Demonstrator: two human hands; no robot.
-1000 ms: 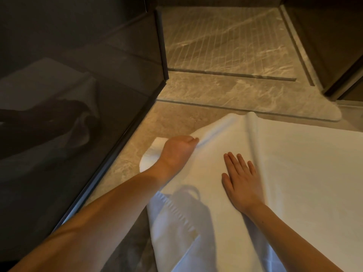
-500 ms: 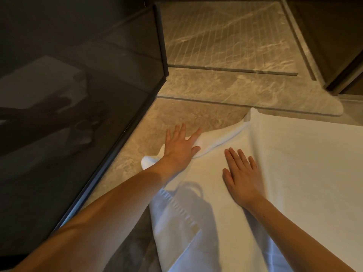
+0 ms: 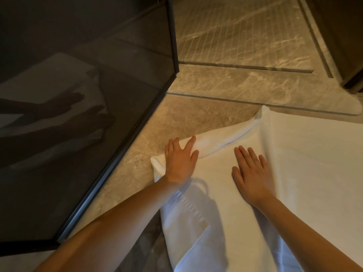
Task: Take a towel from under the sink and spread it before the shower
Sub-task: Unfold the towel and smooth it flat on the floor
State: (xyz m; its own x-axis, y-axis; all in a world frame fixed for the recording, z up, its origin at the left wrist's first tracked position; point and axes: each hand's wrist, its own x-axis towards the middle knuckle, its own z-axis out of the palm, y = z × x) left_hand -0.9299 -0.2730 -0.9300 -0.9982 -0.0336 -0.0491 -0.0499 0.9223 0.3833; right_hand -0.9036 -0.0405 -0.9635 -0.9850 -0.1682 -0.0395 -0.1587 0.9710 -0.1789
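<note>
Spreading step: towel (image 3: 294,173) on floor (image 3: 186,118) at 6 o'clock of shower (image 3: 245,36), both hands flat, fingers released, left hand (image 3: 180,161) on rolled edge, right hand (image 3: 251,175) pinning; next, unroll that fold toward 10 o'clock.

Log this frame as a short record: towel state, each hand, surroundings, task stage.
towel: white towel on the stone floor, mostly flat; left edge rolled in a raised fold
left hand: left hand open, palm down, pressing the fold at the towel's left edge
right hand: right hand open, flat on the towel, fingers together
surroundings: dark glass panel to the left; grooved shower floor ahead past the threshold
task stage: towel laid before the shower, left side not yet smoothed out
</note>
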